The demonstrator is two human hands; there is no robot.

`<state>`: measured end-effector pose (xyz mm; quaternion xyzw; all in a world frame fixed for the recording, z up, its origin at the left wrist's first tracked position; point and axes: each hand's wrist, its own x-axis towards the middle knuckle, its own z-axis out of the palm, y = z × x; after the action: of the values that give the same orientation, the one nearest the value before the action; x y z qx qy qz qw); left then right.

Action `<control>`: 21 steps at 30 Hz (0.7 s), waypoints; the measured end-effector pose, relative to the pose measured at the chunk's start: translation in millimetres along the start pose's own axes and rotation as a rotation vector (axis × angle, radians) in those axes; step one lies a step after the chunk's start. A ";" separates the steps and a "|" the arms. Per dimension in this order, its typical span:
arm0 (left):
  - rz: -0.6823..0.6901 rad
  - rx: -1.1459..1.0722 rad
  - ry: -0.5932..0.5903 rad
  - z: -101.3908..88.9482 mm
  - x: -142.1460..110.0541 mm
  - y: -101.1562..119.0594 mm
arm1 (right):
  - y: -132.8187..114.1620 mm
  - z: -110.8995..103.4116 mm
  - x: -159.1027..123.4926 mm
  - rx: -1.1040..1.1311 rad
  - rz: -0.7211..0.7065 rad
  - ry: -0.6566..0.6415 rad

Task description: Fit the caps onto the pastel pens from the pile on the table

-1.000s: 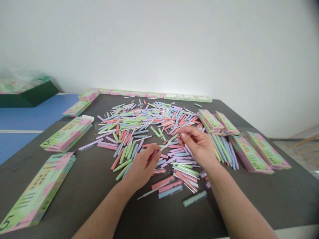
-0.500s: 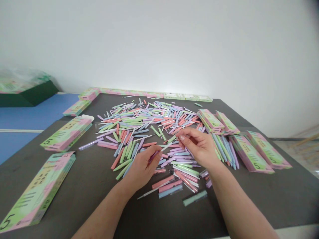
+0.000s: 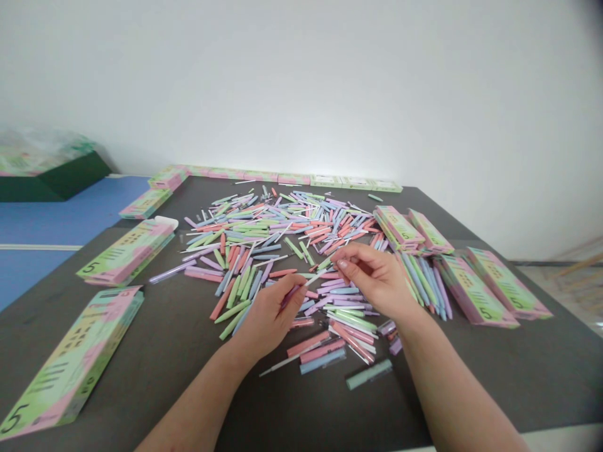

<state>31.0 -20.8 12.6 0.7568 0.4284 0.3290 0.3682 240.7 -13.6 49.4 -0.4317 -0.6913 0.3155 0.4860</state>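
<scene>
So Many Colors!

Far to the left, a dark green box (image 3: 59, 176) sits on a blue floor mat (image 3: 70, 213), with clear shiny plastic on top. Next comes a big dark gray table (image 3: 475, 383). Flat pink and green cardboard boxes (image 3: 73, 364) with a big 5 on them lie near its left edge. More of these boxes stand in a long row (image 3: 292, 179) along the back edge. A pale purple plastic pen (image 3: 172, 272) lies alone, just beside a big messy pile of pink, green, blue and purple plastic pens (image 3: 264, 242).

Over the pile, the left hand (image 3: 273, 317) is curled shut and grips a thin pen with a white tip (image 3: 294, 296). The right hand (image 3: 374, 280) pinches its thumb and fingers together right by that white tip. I cannot tell if it is holding anything.

A pale green pen (image 3: 369, 374) lies near the front. On the right, a bunch of long blue and purple pens (image 3: 424, 289) lies beside more pink and green boxes (image 3: 473, 292).
</scene>
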 end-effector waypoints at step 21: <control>-0.027 0.091 -0.086 2.7 0.4 -0.8 | 7.0 17.8 5.2 0.298 0.246 -0.055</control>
<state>33.1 -20.8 10.6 0.7804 0.4367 0.2714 0.3558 225.1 -6.1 39.6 -0.4274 -0.5919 0.4831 0.4833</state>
